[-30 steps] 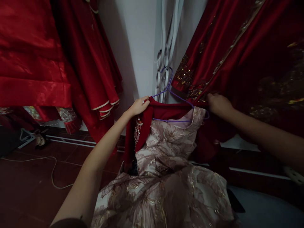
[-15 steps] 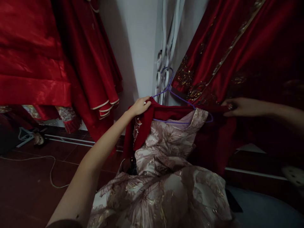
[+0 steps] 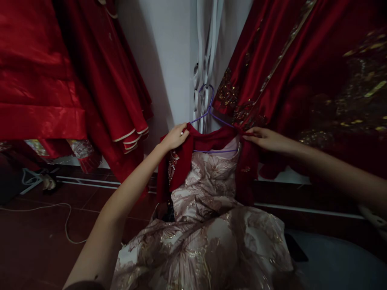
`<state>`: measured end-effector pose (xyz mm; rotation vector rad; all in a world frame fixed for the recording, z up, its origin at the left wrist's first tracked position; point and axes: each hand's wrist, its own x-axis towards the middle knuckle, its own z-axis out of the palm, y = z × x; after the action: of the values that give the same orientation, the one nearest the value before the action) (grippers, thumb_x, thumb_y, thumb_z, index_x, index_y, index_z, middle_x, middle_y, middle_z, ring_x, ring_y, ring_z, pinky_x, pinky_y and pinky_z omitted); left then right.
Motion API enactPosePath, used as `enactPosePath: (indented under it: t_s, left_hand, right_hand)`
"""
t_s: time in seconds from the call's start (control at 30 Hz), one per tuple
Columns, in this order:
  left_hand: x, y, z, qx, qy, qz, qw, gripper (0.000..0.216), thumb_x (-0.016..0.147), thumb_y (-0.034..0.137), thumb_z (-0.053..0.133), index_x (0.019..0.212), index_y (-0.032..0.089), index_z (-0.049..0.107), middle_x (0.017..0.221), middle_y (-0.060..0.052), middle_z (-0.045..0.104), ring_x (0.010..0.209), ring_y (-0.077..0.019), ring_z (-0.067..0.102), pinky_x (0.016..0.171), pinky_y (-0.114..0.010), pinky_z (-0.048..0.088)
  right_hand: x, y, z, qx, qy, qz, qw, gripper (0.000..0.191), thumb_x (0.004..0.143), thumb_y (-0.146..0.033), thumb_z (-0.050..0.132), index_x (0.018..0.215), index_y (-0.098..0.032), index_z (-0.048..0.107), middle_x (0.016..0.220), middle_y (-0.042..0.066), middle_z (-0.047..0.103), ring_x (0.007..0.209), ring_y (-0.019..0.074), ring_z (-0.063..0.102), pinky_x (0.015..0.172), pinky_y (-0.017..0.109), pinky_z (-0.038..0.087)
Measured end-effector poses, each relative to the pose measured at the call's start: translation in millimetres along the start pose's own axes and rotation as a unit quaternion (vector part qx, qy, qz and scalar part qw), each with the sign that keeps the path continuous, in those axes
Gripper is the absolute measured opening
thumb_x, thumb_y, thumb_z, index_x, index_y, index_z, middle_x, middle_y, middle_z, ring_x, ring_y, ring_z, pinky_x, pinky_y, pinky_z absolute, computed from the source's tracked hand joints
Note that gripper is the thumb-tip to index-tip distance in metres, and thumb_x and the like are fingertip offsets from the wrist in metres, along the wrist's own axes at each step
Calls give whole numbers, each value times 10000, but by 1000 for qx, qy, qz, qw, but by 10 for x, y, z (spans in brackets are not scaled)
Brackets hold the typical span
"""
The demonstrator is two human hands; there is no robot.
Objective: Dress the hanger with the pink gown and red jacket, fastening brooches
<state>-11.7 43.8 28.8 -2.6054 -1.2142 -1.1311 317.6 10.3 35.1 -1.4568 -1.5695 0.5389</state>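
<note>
A pale pink and gold brocade dress (image 3: 208,201) hangs on a purple wire hanger (image 3: 208,114), whose hook catches on white scrollwork (image 3: 205,60) at the wall. A dark red jacket (image 3: 181,161) lies over the dress's shoulders. My left hand (image 3: 175,137) is closed on the jacket's left shoulder. At the right shoulder, my right hand (image 3: 266,139) pinches the jacket's red cloth over the hanger's end.
Red satin garments (image 3: 60,80) hang at the left, and gold-embroidered red ones (image 3: 302,72) at the right. A white cable (image 3: 65,219) trails over the dark red tile floor. A white baseboard rail (image 3: 87,181) runs along the wall.
My right hand swung out to the right with the red cloth, then came back in and laid it over the hanger's right shoulder. The left hand stayed put.
</note>
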Motion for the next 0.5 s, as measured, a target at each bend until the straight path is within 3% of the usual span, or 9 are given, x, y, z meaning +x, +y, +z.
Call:
enactPosePath:
  t_s: [0.03, 0.07, 0.13, 0.2, 0.3, 0.4, 0.5]
  left_hand:
    - [-10, 17, 15, 9, 0, 2, 1000, 111, 857, 211, 383, 774, 188, 454, 738, -32, 529, 687, -153, 488, 689, -264, 363]
    - [-19, 36, 30, 16, -1, 3, 1000, 101, 860, 214, 382, 798, 185, 457, 766, -43, 535, 713, -161, 497, 706, -272, 371]
    - [-35, 76, 58, 29, -2, -1, 1000, 102, 867, 224, 372, 843, 180, 461, 805, -60, 538, 752, -176, 506, 735, -287, 384]
    - [-49, 109, 71, 43, -4, -11, 999, 123, 873, 233, 360, 884, 174, 467, 828, -73, 535, 782, -188, 512, 761, -303, 392]
    - [-77, 153, 55, 71, -9, -27, 997, 156, 878, 247, 357, 939, 167, 477, 867, -93, 533, 841, -209, 516, 800, -326, 396]
    - [-128, 215, 14, 110, 18, -56, 992, 174, 871, 267, 380, 953, 166, 496, 985, -131, 518, 970, -249, 489, 854, -366, 377]
    - [-192, 304, 6, 145, 79, -117, 979, 167, 851, 292, 426, 917, 171, 520, 1127, -157, 466, 1088, -299, 424, 893, -419, 343]
  right_hand:
    - [-24, 15, 108, 52, -31, 36, 998, 139, 822, -239, 552, 835, -109, 600, 700, 68, 652, 545, 97, 546, 615, 285, 438]
    - [-46, 11, 229, 91, -16, 50, 994, 159, 857, -256, 497, 881, -124, 581, 750, 71, 651, 586, 109, 559, 641, 294, 446]
    - [-97, -61, 507, 97, 71, 35, 992, 157, 855, -298, 494, 889, -155, 548, 795, 59, 633, 647, 133, 565, 678, 300, 450]
    - [-170, -206, 809, 74, 101, -30, 992, 165, 828, -338, 523, 876, -180, 524, 828, 44, 614, 726, 156, 569, 721, 302, 445]
    - [-327, -454, 1186, 75, 66, -144, 984, 175, 828, -374, 495, 856, -202, 487, 810, 22, 587, 762, 155, 563, 744, 286, 438]
    - [-477, -568, 1326, 76, -4, -199, 977, 173, 810, -375, 503, 853, -212, 464, 764, -1, 568, 696, 137, 556, 681, 258, 437]
    - [-559, -498, 1268, 58, -2, -188, 980, 163, 748, -305, 554, 847, -212, 463, 718, -14, 542, 635, 124, 534, 610, 238, 422]
